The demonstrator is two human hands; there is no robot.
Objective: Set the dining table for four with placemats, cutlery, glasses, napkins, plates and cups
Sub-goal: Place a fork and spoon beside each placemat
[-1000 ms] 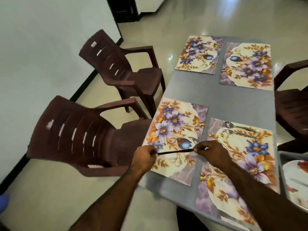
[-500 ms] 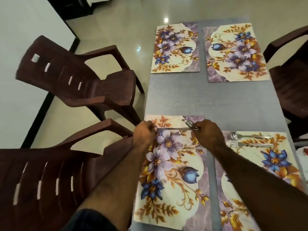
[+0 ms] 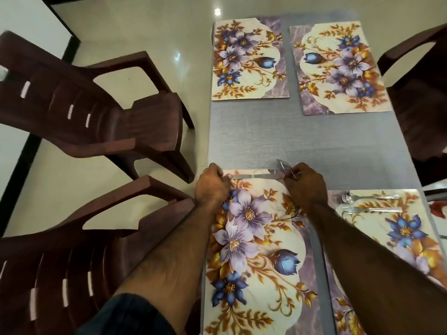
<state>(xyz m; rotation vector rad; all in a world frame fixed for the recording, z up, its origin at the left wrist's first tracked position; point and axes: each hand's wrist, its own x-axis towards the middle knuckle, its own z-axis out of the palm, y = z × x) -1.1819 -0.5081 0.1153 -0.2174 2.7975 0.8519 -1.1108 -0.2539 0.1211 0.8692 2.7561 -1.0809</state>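
Several floral placemats lie on the grey table (image 3: 290, 139). At the far edge of the near left placemat (image 3: 254, 250), a steel piece of cutlery (image 3: 254, 176) lies flat across it. My left hand (image 3: 211, 187) grips its left end with curled fingers. My right hand (image 3: 304, 183) pinches its right end and also holds another steel utensil (image 3: 284, 165) that sticks up past the fingers. On the near right placemat (image 3: 399, 233) rest a spoon (image 3: 370, 197) and a fork (image 3: 370, 209).
Two far placemats (image 3: 249, 61), (image 3: 338, 68) lie bare. Brown plastic chairs stand at the left (image 3: 96, 112), (image 3: 72, 262) and at the right (image 3: 420, 105). A patterned plate edge (image 3: 437, 209) shows at the right border.
Both hands carried the cutlery from the near part of the left placemat to its far edge and lowered it flat. The camera swung to look straight down the table.
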